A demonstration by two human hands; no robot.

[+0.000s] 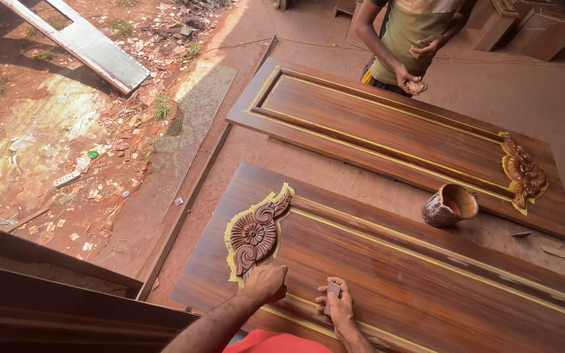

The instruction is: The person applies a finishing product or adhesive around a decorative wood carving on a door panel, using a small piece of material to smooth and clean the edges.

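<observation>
A long brown wooden door panel [426,287] with yellow-edged grooves lies flat in front of me. A carved floral ornament [255,234] outlined in yellow sits near its left end. My left hand [266,282] is closed in a fist, pressing on the panel just below the ornament. My right hand [337,306] rests on the lower yellow groove and holds a small flat grey piece, perhaps sandpaper. A second panel [374,124] with its own carved ornament [523,173] lies farther away.
A brown-stained cup-like container [449,205] stands between the two panels. Another person [410,39] stands at the far panel, holding something small in both hands. Red dirt with litter and a grey plank [86,42] lie to the left. Dark boards [47,307] are at bottom left.
</observation>
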